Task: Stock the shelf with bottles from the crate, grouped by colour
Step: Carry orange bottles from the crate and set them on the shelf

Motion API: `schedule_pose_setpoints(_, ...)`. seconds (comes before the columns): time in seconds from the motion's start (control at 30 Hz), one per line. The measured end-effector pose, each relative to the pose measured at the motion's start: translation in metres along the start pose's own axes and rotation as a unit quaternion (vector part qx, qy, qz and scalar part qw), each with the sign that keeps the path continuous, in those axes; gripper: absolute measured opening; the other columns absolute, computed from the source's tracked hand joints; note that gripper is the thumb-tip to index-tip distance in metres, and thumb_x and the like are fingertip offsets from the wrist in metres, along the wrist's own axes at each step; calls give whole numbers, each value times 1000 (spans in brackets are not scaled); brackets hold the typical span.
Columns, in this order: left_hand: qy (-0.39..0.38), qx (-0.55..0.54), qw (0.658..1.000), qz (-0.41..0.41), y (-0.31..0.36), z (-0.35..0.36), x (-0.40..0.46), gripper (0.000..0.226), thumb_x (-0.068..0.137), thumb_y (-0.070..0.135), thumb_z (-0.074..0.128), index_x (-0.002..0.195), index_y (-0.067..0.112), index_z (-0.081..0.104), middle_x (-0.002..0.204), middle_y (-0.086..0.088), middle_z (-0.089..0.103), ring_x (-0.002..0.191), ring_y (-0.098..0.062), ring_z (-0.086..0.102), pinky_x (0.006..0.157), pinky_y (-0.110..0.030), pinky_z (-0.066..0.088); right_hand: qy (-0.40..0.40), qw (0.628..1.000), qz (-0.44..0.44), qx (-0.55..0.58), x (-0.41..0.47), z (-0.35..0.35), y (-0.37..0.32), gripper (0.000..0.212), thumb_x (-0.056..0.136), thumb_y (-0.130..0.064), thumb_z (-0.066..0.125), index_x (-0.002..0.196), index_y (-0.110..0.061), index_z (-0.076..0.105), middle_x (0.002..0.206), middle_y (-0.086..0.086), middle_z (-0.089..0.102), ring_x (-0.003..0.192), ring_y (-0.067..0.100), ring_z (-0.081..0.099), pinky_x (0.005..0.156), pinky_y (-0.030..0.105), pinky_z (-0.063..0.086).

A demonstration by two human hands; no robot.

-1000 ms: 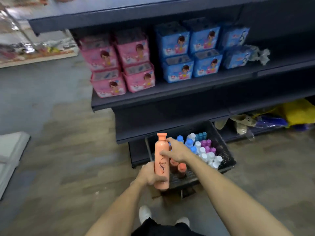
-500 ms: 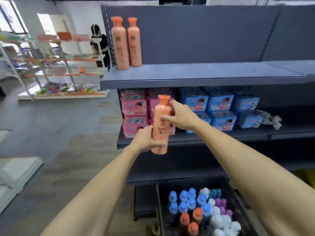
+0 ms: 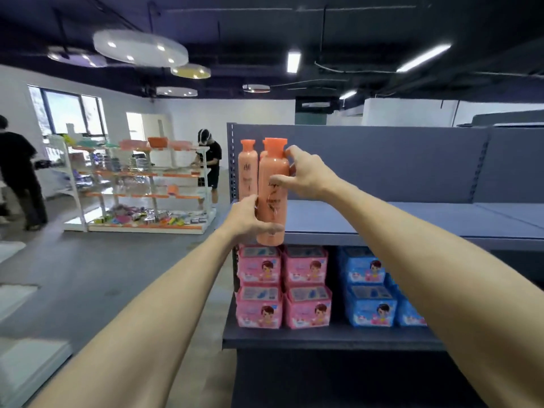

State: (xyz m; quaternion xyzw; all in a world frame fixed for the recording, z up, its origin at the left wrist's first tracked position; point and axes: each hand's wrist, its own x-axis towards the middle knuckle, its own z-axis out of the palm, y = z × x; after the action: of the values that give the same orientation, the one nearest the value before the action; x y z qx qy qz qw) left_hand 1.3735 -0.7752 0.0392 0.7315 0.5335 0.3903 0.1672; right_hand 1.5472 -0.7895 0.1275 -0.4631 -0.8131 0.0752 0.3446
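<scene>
I hold a tall orange bottle (image 3: pixel 273 195) upright in both hands, level with the front left edge of the top grey shelf (image 3: pixel 382 219). My left hand (image 3: pixel 250 219) grips its lower body. My right hand (image 3: pixel 303 175) holds its shoulder and upper side. Just behind it, an orange bottle (image 3: pixel 246 169) stands at the shelf's left end, and a second one is mostly hidden behind the held bottle. The crate is out of view.
Pink boxes (image 3: pixel 282 287) and blue boxes (image 3: pixel 371 290) fill the shelf below. The top shelf runs bare to the right. Across the aisle stands a white rack of goods (image 3: pixel 141 184) with a person (image 3: pixel 210 166) beside it; another person (image 3: pixel 20 178) is at the far left.
Both hands have lifted the orange bottle from above the crate up to the top shelf's edge. My view has tilted upward, so the crate has dropped out of sight.
</scene>
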Motion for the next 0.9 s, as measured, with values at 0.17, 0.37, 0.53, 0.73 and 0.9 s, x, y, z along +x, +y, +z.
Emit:
schedule_pose_setpoints(0.17,7,-9,1000,-22,-27,-12,17,69,62,33,90,119,15,56,111,2,66,100,-15,64,83,-30,53,32,999,5,25,24,35,2,49,90,-38,68,129,-18,44,106,4,66,92,22,65,81,39,57)
schedule_pose_setpoints(0.37,11,-24,998,-48,-58,-20,46,69,61,29,91,119,17,55,112,1,66,100,-16,63,87,-36,55,30,999,19,26,60,61,6,47,89,-39,69,123,-23,42,108,7,64,93,26,64,82,45,56)
schedule_pose_setpoints(0.53,28,-26,997,-70,-87,-22,75,66,60,30,90,115,17,55,110,0,67,100,-17,64,88,-41,55,4,1000,23,12,101,81,8,53,92,-34,67,135,-20,39,108,5,59,93,28,60,79,37,51)
schedule_pose_setpoints(0.73,39,-5,996,-86,-112,-24,112,65,63,31,89,116,15,53,113,-1,65,102,-20,62,89,-39,53,2,999,39,-4,142,105,20,50,93,-32,65,133,-18,38,105,11,61,90,30,58,74,36,47)
schedule_pose_setpoints(0.9,26,8,997,-76,-124,-22,135,58,69,28,87,113,15,52,109,2,62,94,-15,57,76,-25,44,-1,999,47,-27,165,112,31,52,93,-32,66,135,-17,37,109,13,60,92,31,58,76,38,49)
